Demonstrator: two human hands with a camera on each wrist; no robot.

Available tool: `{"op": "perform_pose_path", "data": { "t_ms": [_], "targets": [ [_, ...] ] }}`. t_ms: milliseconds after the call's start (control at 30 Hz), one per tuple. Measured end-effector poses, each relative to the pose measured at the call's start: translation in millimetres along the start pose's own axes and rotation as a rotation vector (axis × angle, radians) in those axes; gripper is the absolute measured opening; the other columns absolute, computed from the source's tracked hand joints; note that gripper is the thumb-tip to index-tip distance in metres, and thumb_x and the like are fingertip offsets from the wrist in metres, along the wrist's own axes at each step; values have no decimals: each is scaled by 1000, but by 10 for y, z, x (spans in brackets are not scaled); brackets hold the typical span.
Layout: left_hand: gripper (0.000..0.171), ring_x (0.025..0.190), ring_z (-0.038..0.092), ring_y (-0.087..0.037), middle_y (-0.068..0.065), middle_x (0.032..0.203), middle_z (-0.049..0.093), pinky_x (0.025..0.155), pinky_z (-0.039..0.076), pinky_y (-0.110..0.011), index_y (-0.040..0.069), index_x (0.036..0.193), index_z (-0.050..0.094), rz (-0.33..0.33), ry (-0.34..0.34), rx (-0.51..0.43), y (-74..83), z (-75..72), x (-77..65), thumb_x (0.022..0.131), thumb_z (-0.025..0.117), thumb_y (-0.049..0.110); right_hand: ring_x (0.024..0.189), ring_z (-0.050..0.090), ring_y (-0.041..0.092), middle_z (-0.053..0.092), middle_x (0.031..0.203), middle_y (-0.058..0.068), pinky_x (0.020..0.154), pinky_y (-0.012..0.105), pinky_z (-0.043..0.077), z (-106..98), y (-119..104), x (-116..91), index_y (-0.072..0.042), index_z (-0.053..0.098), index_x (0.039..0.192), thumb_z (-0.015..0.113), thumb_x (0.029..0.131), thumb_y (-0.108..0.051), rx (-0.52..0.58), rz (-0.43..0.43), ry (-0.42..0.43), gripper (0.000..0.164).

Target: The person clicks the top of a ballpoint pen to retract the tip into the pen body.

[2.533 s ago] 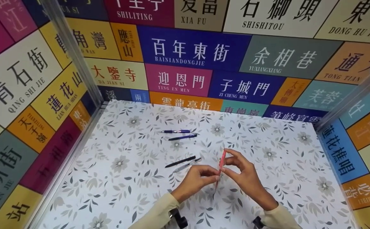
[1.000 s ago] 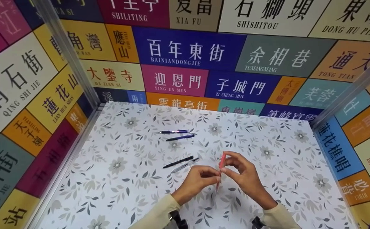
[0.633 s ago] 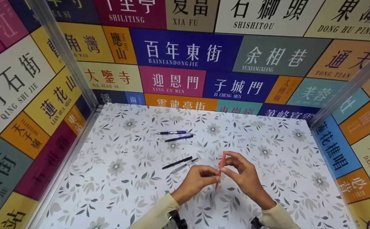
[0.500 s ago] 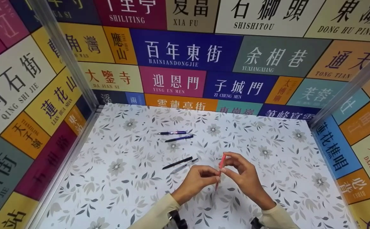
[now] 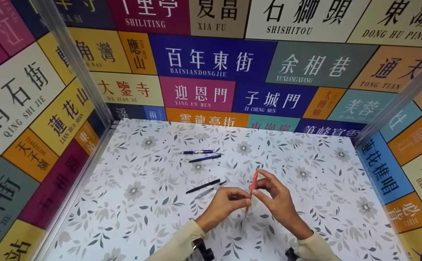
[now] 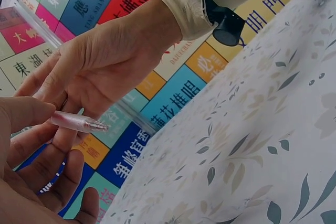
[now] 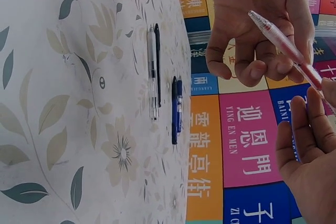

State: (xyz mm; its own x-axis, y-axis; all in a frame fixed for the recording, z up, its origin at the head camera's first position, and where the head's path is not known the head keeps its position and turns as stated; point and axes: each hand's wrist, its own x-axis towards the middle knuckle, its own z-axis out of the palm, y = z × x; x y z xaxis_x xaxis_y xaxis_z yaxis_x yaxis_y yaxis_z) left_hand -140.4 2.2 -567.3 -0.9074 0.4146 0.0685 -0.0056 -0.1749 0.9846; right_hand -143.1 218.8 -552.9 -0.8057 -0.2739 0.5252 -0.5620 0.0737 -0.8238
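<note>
And there's the red pen (image 5: 254,180), tilted above the desk's (image 5: 160,221) near half! Left hand (image 5: 221,208) pinches its middle, right hand's (image 5: 277,199) fingers grip higher, probably steadying it.

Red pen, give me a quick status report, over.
Left hand and right hand pinching red pen. Held slanted above table. Four other pens lying there, none between hands.

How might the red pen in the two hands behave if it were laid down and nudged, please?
The red pen would probably roll, as its barrel looks rounded. It should stay stiff, since that translucent barrel looks straight in the right wrist view. It is likely light, being slim and merely pinched by the left hand and right hand.
</note>
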Motion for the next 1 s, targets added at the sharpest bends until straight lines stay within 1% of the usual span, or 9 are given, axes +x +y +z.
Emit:
{"op": "perform_pose_path", "data": {
  "t_ms": [100, 267, 300, 367, 533, 600, 767, 833, 1000],
  "targets": [
    [13, 88, 74, -12, -14, 103, 82, 79, 58, -25, 2, 108, 85, 15, 2, 60, -6, -10, 10, 97, 82, 8, 103, 73, 22, 76, 106, 18, 104, 27, 55, -5, 19, -13, 1, 53, 159, 73, 95, 18, -14, 27, -2, 69],
    [10, 93, 75, -10, -4, 97, 83, 92, 60, -33, 7, 106, 86, 80, 12, 218, -22, -38, 29, 98, 82, 11, 104, 74, 25, 76, 106, 18, 105, 27, 54, -2, 20, -17, 1, 51, 158, 73, 96, 17, -10, 35, 5, 67],
    [10, 95, 75, -9, -2, 96, 83, 96, 60, -36, 7, 106, 86, 90, 16, 243, -23, -43, 29, 98, 82, 11, 104, 74, 26, 76, 106, 18, 105, 27, 54, 0, 17, -18, 2, 51, 157, 72, 96, 17, -5, 34, 8, 66],
    [10, 96, 75, -8, 1, 95, 83, 99, 59, -37, 8, 106, 87, 103, 30, 281, -23, -53, 25, 97, 82, 11, 104, 73, 26, 76, 106, 19, 105, 27, 54, 4, 9, -19, 4, 48, 155, 71, 97, 18, 14, 39, 12, 65],
    [9, 96, 74, -7, 7, 97, 83, 98, 58, -35, 11, 105, 87, 125, 63, 366, -20, -80, 12, 97, 84, 11, 104, 73, 21, 76, 105, 21, 103, 27, 54, 1, 21, -42, 6, 45, 153, 71, 97, 17, 23, 64, 30, 62],
    [9, 97, 74, -7, 9, 98, 83, 98, 57, -36, 12, 106, 87, 134, 67, 397, -16, -94, 4, 97, 84, 12, 104, 73, 21, 76, 105, 21, 102, 27, 54, -7, 36, -55, 7, 45, 153, 71, 97, 18, 15, 69, 33, 63],
    [9, 98, 72, -9, 8, 99, 81, 96, 55, -37, 13, 106, 86, 158, 72, 449, -8, -157, -21, 98, 84, 14, 106, 72, 28, 75, 108, 22, 101, 27, 55, -53, 69, -85, 5, 43, 158, 70, 99, 15, -3, 90, 37, 66],
    [8, 98, 72, -9, 8, 99, 79, 96, 55, -35, 13, 106, 86, 170, 77, 467, -12, -195, -25, 99, 84, 13, 106, 71, 30, 75, 109, 22, 101, 27, 54, -78, 80, -95, 4, 43, 159, 69, 100, 14, -8, 96, 40, 65],
    [7, 99, 72, -13, 5, 101, 80, 95, 57, -36, 13, 105, 86, 214, 93, 510, -39, -298, -30, 99, 83, 13, 107, 71, 32, 75, 111, 20, 100, 27, 54, -144, 121, -132, 3, 44, 159, 66, 102, 15, -8, 91, 33, 62]
  ]
}}
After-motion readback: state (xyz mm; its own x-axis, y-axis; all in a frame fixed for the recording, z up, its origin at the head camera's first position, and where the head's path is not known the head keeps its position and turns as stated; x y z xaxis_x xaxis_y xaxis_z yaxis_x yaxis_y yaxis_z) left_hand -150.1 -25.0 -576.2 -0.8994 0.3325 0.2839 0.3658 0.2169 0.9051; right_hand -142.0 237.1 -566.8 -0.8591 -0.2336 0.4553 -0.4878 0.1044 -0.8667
